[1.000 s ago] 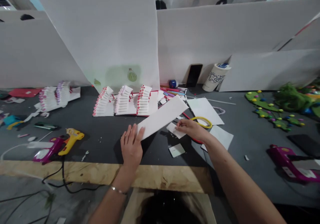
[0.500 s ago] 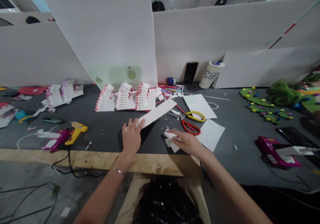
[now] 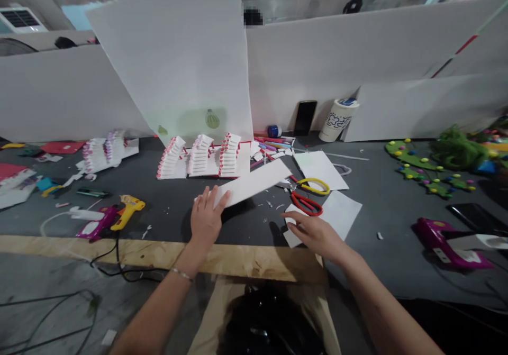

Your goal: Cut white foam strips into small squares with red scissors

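Note:
My left hand (image 3: 205, 218) grips the left end of a long white board strip (image 3: 257, 183), thumb on top. The strip slants up to the right, its far end near the scissors. My right hand (image 3: 315, 232) hovers low over small white pieces (image 3: 292, 238) near the table's front edge, fingers apart and partly covering them. Just beyond it lie scissors with one red handle (image 3: 306, 205) and one yellow handle (image 3: 317, 187). White sheets (image 3: 339, 212) lie beside and behind that hand.
Behind the strip stand white fan-like rows with red tips (image 3: 229, 156) against an upright white board (image 3: 178, 64). Left is a yellow glue gun (image 3: 130, 211) by a purple power strip (image 3: 97, 224). A phone (image 3: 305, 118) and cup (image 3: 338, 121) stand at the back.
My right hand has moved right, the small white pieces shifting with it, and its fingers have loosened. The strip in my left hand has turned slightly flatter, its far end moving right.

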### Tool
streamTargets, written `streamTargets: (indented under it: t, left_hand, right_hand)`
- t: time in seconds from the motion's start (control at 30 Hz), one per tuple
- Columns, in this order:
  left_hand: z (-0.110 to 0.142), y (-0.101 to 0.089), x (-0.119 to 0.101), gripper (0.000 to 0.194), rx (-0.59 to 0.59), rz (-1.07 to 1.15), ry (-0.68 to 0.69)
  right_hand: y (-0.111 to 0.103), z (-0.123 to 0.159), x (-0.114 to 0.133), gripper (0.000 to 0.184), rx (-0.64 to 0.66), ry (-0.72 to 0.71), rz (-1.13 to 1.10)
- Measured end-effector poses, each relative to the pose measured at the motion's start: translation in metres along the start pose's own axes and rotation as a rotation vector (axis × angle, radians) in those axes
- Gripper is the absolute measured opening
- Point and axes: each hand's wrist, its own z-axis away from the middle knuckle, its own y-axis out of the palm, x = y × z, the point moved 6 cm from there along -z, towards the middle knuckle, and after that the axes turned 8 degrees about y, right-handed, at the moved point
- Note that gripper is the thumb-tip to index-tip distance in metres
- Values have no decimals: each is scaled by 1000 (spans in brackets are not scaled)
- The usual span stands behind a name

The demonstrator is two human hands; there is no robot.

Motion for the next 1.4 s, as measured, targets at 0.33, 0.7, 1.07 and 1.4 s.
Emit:
streamTargets:
  t: [0.33,0.7,1.07,1.4]
  left_hand:
    - [-6,7,-94,64,-50,91,151]
    - [20,11,-17,80,240,-3,-129]
    - [22,18,26,77,379,7,-223]
    - [-1,8,55,65,44,565,-401]
  right_hand:
    - [22,-17,8,34,34,64,-695]
    - [30,-27,-17,53,19,380,-1353]
    - [1,-26,-14,55,-16,334,-1257]
    - [-5,-49,-10,54,85,298,-1252]
